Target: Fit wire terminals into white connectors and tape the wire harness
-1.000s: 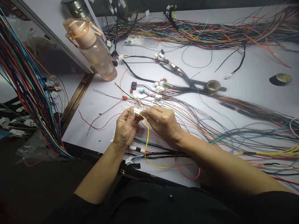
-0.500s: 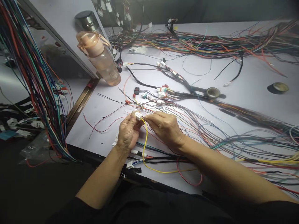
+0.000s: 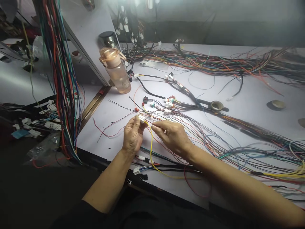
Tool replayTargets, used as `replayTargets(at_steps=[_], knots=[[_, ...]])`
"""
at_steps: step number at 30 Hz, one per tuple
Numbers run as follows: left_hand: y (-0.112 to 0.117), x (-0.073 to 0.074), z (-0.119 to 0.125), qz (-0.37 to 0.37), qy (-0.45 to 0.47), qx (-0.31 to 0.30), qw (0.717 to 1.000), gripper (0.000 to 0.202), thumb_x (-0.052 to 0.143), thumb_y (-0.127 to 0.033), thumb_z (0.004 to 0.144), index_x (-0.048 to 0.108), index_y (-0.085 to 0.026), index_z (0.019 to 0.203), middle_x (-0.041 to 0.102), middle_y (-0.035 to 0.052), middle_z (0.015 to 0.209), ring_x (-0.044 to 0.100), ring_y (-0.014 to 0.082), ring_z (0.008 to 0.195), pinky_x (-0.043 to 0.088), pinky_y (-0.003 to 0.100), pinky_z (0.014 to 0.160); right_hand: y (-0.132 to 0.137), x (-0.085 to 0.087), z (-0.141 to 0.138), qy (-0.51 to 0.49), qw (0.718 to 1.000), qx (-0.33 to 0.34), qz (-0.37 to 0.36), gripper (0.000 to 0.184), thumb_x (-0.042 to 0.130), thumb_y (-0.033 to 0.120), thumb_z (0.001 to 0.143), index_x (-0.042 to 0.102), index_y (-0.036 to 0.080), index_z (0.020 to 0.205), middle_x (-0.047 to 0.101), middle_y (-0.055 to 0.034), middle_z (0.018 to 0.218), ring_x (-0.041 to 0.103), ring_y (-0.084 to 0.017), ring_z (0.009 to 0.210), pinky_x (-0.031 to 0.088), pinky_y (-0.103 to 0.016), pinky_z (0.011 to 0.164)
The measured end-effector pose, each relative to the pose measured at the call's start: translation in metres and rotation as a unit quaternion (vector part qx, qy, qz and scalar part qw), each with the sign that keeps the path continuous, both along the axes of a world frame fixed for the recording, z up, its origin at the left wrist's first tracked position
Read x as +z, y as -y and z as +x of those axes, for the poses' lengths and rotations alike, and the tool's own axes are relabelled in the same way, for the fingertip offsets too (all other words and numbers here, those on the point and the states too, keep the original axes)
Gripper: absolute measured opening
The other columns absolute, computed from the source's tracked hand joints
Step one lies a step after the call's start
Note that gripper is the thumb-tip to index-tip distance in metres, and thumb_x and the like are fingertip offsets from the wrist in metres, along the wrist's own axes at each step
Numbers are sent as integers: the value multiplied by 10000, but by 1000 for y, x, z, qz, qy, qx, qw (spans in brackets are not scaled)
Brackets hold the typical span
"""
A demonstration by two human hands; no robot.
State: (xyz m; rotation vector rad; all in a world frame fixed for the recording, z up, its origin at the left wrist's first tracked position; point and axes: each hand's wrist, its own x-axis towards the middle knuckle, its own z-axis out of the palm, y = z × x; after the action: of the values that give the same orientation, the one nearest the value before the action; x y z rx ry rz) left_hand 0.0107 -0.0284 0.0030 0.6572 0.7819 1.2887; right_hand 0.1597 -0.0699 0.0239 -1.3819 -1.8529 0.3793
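My left hand (image 3: 132, 133) is closed around a small white connector (image 3: 142, 118), pinched between thumb and fingers. A yellow wire (image 3: 151, 143) comes out of the connector's right side and curves down to the table. Just right of it, my right hand (image 3: 172, 135) has thumb and fingertips pressed together, a small gap from the connector; what they pinch, if anything, is too small to make out. Behind the hands lie a black connector (image 3: 145, 100), a teal connector (image 3: 152, 104) and several white plugs (image 3: 169, 104) on thin wires.
A peach-lidded bottle (image 3: 116, 71) stands at the back left beside a partition. A tape roll (image 3: 216, 105) sits on a taped harness. Loose wires (image 3: 202, 60) run along the back, and a wire bundle (image 3: 56, 79) hangs at the left. The table's dark edge (image 3: 95, 159) is near me.
My right hand has drawn back slightly from the connector, to the right. The left hand keeps its hold on the connector. The whole view has shifted as the head moved.
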Motion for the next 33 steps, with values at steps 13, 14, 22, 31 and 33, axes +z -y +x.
replayTargets(at_steps=[13, 14, 22, 31, 33], knots=[[6, 7, -4, 26, 58, -12, 998, 251, 728, -373, 779, 691, -129, 827, 665, 25, 815, 606, 80, 734, 506, 200, 729, -2, 27, -15, -11, 999, -30, -14, 187, 566, 264, 897, 696, 179, 792, 678, -8, 706, 571, -102, 614, 400, -219, 613], [5, 7, -5, 26, 62, -13, 998, 251, 729, -372, 779, 693, -129, 835, 669, 26, 823, 608, 80, 740, 507, 197, 728, -3, 27, -16, -9, 999, -32, -6, 188, 564, 256, 897, 693, 177, 785, 677, -10, 704, 572, -103, 613, 404, -221, 619], [6, 7, -3, 30, 61, -23, 997, 263, 746, -379, 761, 691, -132, 830, 684, 33, 845, 629, 89, 784, 512, 190, 771, -6, 25, -21, 30, 999, -24, 0, 191, 553, 247, 907, 705, 172, 820, 704, -27, 758, 618, -127, 684, 420, -234, 665], [6, 3, 0, 26, 46, -18, 998, 255, 741, -373, 764, 674, -128, 787, 658, 27, 793, 608, 82, 719, 505, 197, 727, 6, 23, -16, 7, 999, -43, -28, 287, 492, 313, 938, 697, 175, 793, 688, -21, 696, 595, -114, 620, 402, -234, 624], [4, 4, -1, 37, 39, 2, 999, 265, 740, -383, 763, 669, -129, 793, 651, 26, 788, 603, 85, 716, 503, 201, 718, 13, 26, -17, -22, 996, -33, -81, 325, 475, 377, 945, 688, 177, 800, 669, -15, 677, 571, -105, 593, 392, -230, 594]])
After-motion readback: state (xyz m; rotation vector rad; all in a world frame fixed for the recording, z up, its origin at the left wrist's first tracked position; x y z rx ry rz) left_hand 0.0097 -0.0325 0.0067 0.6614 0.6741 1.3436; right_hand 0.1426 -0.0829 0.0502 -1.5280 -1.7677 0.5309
